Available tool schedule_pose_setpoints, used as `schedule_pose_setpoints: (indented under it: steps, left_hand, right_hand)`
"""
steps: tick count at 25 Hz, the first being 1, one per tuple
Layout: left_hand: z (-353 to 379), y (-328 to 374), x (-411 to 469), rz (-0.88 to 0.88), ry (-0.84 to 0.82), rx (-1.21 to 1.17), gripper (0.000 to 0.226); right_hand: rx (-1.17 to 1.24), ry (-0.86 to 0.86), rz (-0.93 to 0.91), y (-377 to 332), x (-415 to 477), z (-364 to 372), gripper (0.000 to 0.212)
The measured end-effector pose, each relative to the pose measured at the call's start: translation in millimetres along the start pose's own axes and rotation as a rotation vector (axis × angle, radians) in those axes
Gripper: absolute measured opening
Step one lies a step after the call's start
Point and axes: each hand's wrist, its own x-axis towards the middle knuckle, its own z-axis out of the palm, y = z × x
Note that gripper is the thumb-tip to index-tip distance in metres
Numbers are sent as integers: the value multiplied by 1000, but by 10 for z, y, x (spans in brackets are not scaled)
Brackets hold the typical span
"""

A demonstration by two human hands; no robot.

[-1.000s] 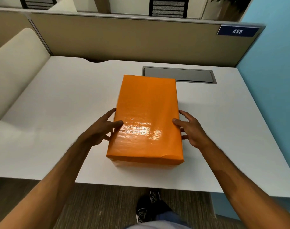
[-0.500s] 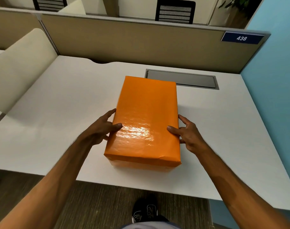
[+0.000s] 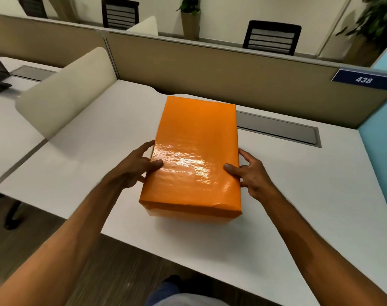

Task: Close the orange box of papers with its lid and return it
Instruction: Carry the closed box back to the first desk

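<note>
Now the left hand (image 3: 134, 167) presses the orange box's (image 3: 194, 155) left side, thumb on its lid (image 3: 197, 138); the closed box sits on the white desk (image 3: 77, 164), and the right hand (image 3: 252, 175) grips its right side likewise.

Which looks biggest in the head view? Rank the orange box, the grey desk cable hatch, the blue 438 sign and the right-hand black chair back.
1. orange box, though nearness inflates it
2. grey cable hatch
3. black chair back, farther away, so understated
4. blue 438 sign
</note>
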Motion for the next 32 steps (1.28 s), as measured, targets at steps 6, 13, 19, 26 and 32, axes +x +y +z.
schedule_pose_setpoints:
  steps: [6, 13, 19, 26, 32]
  left_hand:
    - [-332, 94, -27, 14, 124, -52, 74]
    - [-1006, 179, 272, 2, 169, -62, 75]
    - [-1901, 204, 956, -12, 145, -34, 76]
    - [-3025, 353, 1888, -34, 66, 37, 78]
    - [-3740, 532, 2721, -84, 48, 115, 68]
  right_hand:
    - [8, -77, -41, -257, 322, 346, 95]
    - [11, -125, -53, -551, 816, 980, 89]
    - [20, -92, -32, -722, 1408, 1773, 87]
    - [46, -8, 9, -1078, 2132, 2752, 89]
    - [91, 76, 37, -1316, 2748, 3428, 85]
